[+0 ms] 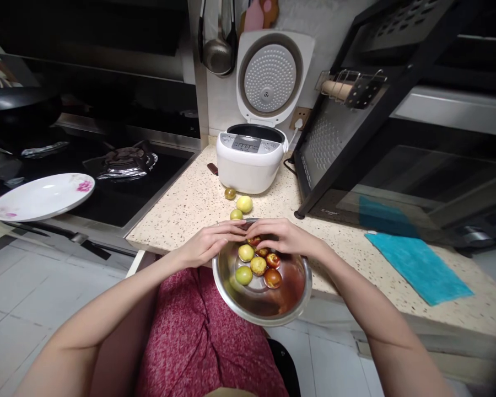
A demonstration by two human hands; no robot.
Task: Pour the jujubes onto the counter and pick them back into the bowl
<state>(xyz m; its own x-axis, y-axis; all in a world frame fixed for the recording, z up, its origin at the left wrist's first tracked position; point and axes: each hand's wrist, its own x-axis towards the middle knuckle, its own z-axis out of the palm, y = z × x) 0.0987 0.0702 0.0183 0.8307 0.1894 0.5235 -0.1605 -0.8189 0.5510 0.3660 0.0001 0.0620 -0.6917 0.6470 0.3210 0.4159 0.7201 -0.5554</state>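
steel bowl [268,306]; left hand [213,243] and right hand [281,237] together pinch one reddish fruit [254,241].

Steel bowl [261,309] lower center, upright; green & red-brown fruits [258,265] bunched in upper-left half, some near far rim.

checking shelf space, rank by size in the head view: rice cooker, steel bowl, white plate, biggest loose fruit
1. rice cooker, lid open
2. steel bowl and white plate: similar width, bowl nearer the camera, so unranked
3. loose fruit
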